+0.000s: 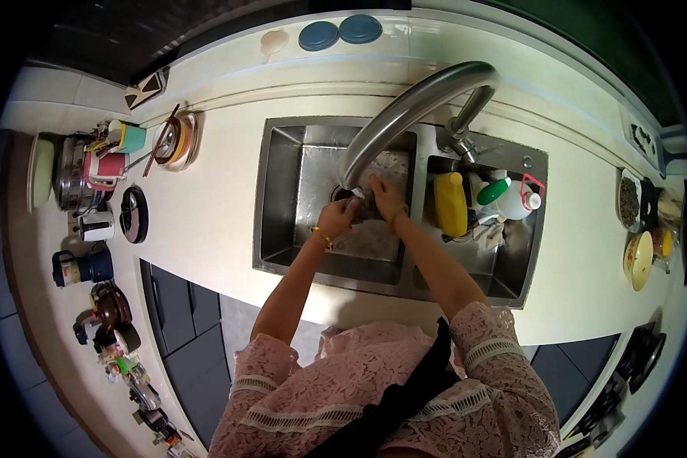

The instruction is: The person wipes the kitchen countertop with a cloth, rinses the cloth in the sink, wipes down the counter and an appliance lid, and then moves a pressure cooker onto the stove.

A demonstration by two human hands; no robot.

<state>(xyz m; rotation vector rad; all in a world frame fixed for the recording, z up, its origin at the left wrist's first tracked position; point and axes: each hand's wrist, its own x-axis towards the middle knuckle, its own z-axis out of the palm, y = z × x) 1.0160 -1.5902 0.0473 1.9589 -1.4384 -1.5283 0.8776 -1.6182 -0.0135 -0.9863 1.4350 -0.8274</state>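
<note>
Both hands are low in the left basin of the steel sink (282, 256), beneath the curved faucet (412, 114). My left hand (339, 217) is closed, its fingers bent inward towards the other hand. My right hand (388, 197) is closed close beside it, fingers curled downward. Between them is a small, wet-looking greyish thing (365, 204) with a whitish spot. The fingers cover most of it, so its kind cannot be made out. The basin floor around the hands looks wet.
In the right basin stand a yellow bottle (450, 204), a white bottle (517, 202) with a red handle, and a crumpled cloth (488, 235). Stacked bowls (180, 142) with chopsticks and a round black lid (134, 214) sit left on the counter. Two blue discs (318, 36) lie behind.
</note>
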